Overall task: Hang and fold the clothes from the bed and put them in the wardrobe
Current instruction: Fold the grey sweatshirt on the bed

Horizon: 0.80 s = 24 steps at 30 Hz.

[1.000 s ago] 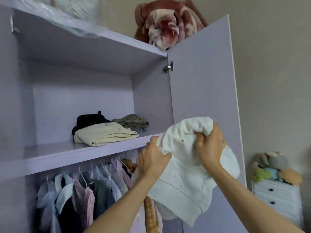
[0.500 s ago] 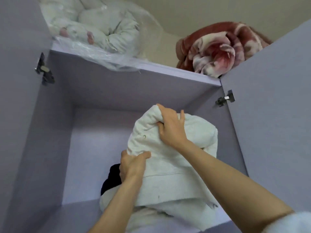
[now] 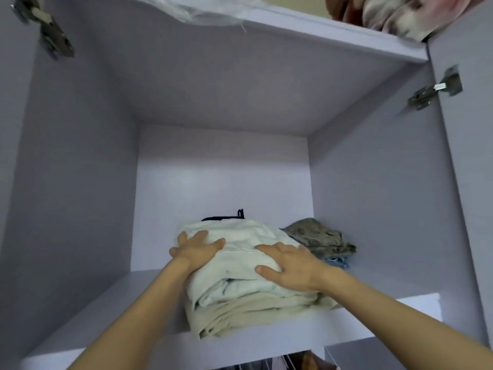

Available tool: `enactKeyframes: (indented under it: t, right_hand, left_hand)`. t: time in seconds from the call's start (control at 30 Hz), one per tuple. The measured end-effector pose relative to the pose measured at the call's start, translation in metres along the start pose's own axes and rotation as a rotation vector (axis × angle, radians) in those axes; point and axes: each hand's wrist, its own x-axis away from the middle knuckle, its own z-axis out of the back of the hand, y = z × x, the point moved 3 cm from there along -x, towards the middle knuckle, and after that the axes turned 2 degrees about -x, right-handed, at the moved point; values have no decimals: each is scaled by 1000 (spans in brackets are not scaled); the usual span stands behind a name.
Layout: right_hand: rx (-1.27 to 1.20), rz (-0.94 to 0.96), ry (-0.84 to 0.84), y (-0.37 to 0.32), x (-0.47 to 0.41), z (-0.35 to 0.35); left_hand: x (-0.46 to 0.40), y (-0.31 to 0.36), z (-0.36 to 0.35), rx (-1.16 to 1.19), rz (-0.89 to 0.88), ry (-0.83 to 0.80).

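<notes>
A folded white garment [image 3: 240, 237] lies on top of a folded cream garment [image 3: 240, 313] on the lilac wardrobe shelf [image 3: 106, 313]. My left hand [image 3: 196, 249] rests flat on the white garment's left side, fingers spread over its edge. On the right half of that garment lies my right hand [image 3: 288, 265], palm down with the thumb at the front fold. Neither hand lifts the cloth. A black garment [image 3: 226, 217] peeks out behind the pile.
An olive folded garment [image 3: 317, 233] over blue denim [image 3: 337, 261] sits right of the pile. The open right door [image 3: 474, 156] stands beside my right arm. A red-and-white blanket [image 3: 394, 12] and a plastic-wrapped bundle [image 3: 200, 9] lie on the wardrobe top. Hung clothes [image 3: 288, 361] show below the shelf.
The white garment went from held up in both hands down onto the cream pile on the shelf. Both hands changed from gripping it to lying flat on it.
</notes>
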Motion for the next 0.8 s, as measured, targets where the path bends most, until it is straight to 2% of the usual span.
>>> enactKeyframes:
  t: [0.07,0.13,0.23,0.3,0.43,0.53,0.67,0.73,0.8]
  right_hand:
    - [-5,30,24,9,12,-2]
    - [-28,64,78,16,17,-7]
    - [27,80,273,22,12,4]
    - [76,81,384,23,12,8]
    - [61,129,379,27,32,-34]
    - [10,82,317,29,50,-65]
    - [-21,29,243,18,71,-69]
    - [-94,68,293,8,93,-76]
    - [-324,131,428,-8,127,-87]
  left_hand:
    - [6,2,-9,-11,-86,-94]
    - [13,-1,-14,20,-117,-83]
    - [26,10,-21,-17,-222,63]
    - [38,16,-35,-137,-291,186]
    - [60,10,-59,-508,-427,374]
    - [66,4,-61,-571,-429,351]
    - [95,-7,-71,-534,-381,258]
    - [127,-21,-80,-461,-342,233]
    - [165,-36,-86,-371,-305,284]
